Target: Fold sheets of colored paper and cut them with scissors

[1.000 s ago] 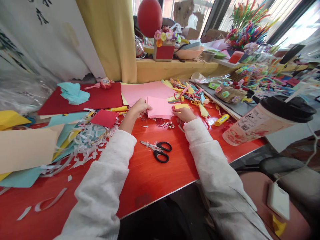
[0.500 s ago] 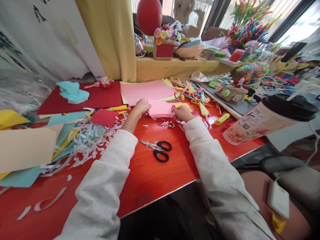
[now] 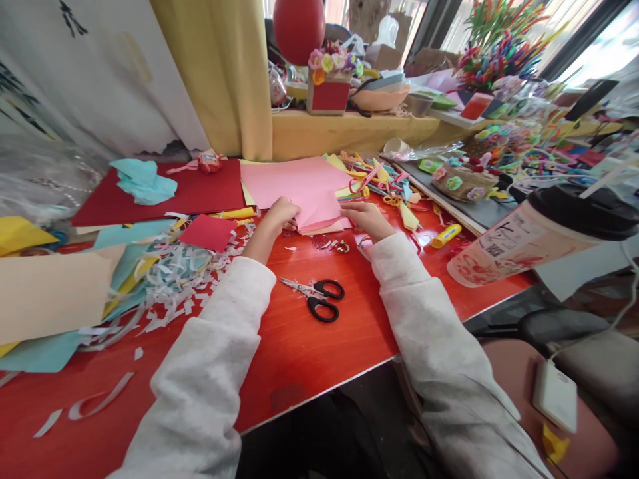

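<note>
In front of me a pink sheet of paper [image 3: 317, 209] rises in a slanting fold above the table, with paler layers along its lower edge. My left hand [image 3: 282, 215] is closed on its lower left corner, thumb and fingers pinched together. At the right edge, my right hand [image 3: 368, 220] has its fingers stretched out toward the paper; whether they touch it is hard to see. Black-handled scissors [image 3: 319, 297] lie slightly parted on the red table, nearer to me than the paper. Small bells [image 3: 341, 246] lie between the paper and the scissors.
White paper shreds [image 3: 190, 266] and coloured sheets cover the left side. Behind my hands are a large pink sheet [image 3: 287, 178] and dark red sheets [image 3: 210, 193]. On the right stand a lidded paper cup [image 3: 492, 249] and a yellow glue tube [image 3: 446, 235].
The pink paper, flat and held at both sides before, now lifts into a slanted fold. My right fingers have loosened and straightened. The yellow piece beside them is out of sight.
</note>
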